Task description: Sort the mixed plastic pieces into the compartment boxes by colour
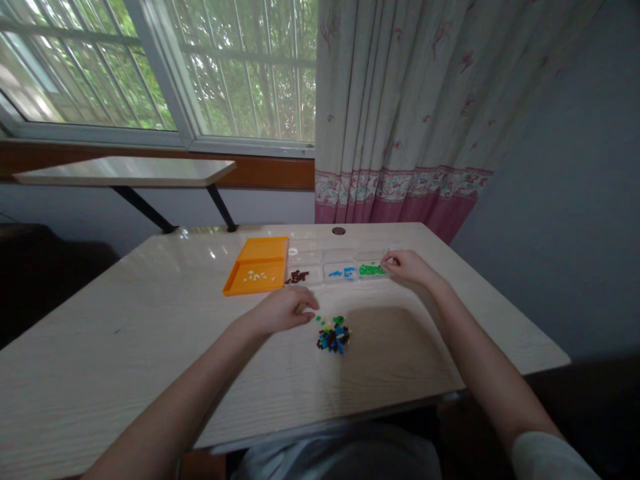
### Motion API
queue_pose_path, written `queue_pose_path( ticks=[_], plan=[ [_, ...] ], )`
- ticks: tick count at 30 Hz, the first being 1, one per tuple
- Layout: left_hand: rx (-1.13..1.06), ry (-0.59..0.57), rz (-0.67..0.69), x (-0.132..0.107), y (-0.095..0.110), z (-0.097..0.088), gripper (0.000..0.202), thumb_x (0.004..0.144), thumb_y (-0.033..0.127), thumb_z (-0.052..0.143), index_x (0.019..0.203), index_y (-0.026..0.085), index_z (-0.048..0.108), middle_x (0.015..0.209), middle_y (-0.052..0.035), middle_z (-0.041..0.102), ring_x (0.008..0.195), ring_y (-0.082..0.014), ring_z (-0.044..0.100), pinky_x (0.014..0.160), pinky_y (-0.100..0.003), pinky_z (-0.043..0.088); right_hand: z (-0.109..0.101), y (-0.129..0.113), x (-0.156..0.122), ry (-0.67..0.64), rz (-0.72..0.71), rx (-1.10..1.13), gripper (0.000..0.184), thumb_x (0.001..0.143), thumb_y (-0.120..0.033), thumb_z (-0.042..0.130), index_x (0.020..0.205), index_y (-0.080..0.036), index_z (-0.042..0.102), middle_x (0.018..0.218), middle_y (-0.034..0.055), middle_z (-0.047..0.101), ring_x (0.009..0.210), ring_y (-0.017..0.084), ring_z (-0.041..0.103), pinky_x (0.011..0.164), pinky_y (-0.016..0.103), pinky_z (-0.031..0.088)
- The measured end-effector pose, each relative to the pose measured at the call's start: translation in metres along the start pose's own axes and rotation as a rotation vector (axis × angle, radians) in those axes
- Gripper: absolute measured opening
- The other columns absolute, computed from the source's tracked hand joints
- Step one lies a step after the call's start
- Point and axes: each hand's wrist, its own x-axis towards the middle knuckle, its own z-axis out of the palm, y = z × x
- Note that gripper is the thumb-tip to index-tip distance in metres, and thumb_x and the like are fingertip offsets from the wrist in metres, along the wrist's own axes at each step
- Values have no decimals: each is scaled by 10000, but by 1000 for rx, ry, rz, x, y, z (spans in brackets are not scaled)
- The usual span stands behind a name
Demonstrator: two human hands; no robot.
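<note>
Mixed pile of small plastic bricks [334,337] is on the table [150,347] between my arms, nearer than the clear tray [336,256]. Right hand [400,261]: fingertips nearly together at the right end of the green bricks [371,269]; can't tell if they grip one. Left hand [287,309]: loosely curled, small thumb gap, no piece visible in it, just left of the pile. Risks: low right wrist snags the tray rim, greens hop into the blue bricks [345,273]; careless left sweep scatters the pile toward the near edge. Widest room: tabletop left.
</note>
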Motion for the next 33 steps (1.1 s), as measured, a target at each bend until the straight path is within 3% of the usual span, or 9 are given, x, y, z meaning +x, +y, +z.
queue_pose_path(
  ticks=[6, 11, 16, 20, 33],
  plan=[
    [23, -30, 24, 1, 2, 6, 155, 734, 212, 547, 845, 178, 649, 813, -26, 620, 695, -112, 552, 639, -187, 409, 35, -73, -9, -108, -236, 53, 170, 759, -236, 509, 805, -182, 663, 563, -8, 568, 506, 86, 463, 505, 185, 275],
    [55, -7, 37, 3, 5, 9, 139, 727, 181, 541, 812, 187, 651, 769, -13, 605, 648, -100, 535, 597, -177, 389, 59, -104, -21, -102, -361, 28, 163, 775, -251, 513, 852, -221, 654, 583, -17, 596, 525, 90, 492, 521, 186, 297],
    [10, 209, -23, 5, 9, 9, 146, 777, 220, 515, 835, 176, 641, 748, -21, 600, 658, -102, 517, 609, -187, 390, 72, -109, -26, 102, -354, 49, 179, 790, -312, 520, 866, -218, 651, 557, -21, 599, 496, 84, 493, 514, 186, 307],
    [-27, 328, -49, 6, 12, 11, 167, 809, 247, 505, 863, 167, 642, 721, -23, 587, 623, -91, 500, 579, -180, 379, 78, -109, -26, 192, -333, 86, 235, 780, -384, 540, 890, -211, 655, 534, -26, 586, 471, 76, 485, 507, 183, 315],
    [51, 346, -5, 6, 11, 17, 170, 833, 249, 485, 867, 170, 631, 720, -22, 594, 647, -101, 523, 577, -187, 385, 79, -109, -26, 292, -392, 86, 225, 790, -367, 528, 876, -221, 676, 533, -28, 612, 455, 70, 493, 518, 178, 345]
  ],
)
